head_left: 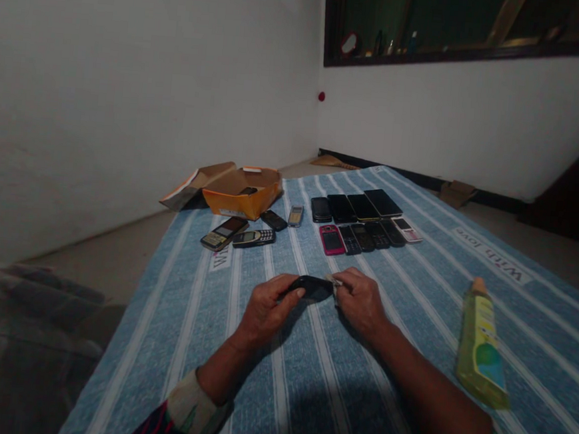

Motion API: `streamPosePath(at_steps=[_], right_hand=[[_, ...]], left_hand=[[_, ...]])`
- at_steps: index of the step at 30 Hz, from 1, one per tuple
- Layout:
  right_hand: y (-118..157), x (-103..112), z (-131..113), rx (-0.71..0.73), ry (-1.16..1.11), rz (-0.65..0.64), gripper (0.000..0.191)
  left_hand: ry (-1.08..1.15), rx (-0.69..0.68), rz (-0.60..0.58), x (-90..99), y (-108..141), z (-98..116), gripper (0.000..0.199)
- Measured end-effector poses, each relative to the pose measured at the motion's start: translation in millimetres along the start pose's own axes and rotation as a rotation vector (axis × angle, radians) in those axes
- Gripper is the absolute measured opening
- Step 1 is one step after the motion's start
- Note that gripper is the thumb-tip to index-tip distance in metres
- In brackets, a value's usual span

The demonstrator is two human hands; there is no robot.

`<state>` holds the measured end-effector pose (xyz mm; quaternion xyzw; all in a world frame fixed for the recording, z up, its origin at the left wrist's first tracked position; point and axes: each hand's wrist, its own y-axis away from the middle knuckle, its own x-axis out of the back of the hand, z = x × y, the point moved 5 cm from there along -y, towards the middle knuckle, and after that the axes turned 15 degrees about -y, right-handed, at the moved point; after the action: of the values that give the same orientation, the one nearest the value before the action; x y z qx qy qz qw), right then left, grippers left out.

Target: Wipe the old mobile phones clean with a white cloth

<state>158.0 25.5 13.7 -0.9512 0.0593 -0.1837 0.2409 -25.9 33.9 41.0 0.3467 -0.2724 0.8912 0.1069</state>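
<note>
A black, round-cornered phone [316, 289], its face dark and glossy, was held above the near middle of the blue-and-white striped cloth [252, 401]. Left hand [267, 307]: grip closed on the phone's left end. Right hand [363, 303]: grip pinched a small, pale, crumpled wad [334, 281] at its right end.

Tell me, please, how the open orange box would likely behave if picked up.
The orange box would probably feel light and give when squeezed, as its walls look like thin cardboard. Its open flap, spread out to the left, might flop. The dark item inside could slide if tilted.
</note>
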Motion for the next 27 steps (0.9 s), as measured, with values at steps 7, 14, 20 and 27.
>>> streamPosePath(at_steps=[7, 14, 20, 27], right_hand=[[1, 5, -18, 0.232, 0.054, 0.073, 0.026], [10, -14, -38, 0.372, 0.201, -0.045, 0.023], [7, -9, -23, 0.283, 0.424, -0.062, 0.023], [13, -24, -41, 0.334, 0.491, -0.129, 0.019]], left_hand=[[0.074, 0.016, 0.007, -18.9, -2, -7, 0.022], [0.004, -0.02, -0.105, -26.2, 3, -16, 0.02], [-0.12, -0.041, -0.107, -26.7, 3, -14, 0.016], [-0.18, -0.063, -0.129, -30.7, 5, -2, 0.015]])
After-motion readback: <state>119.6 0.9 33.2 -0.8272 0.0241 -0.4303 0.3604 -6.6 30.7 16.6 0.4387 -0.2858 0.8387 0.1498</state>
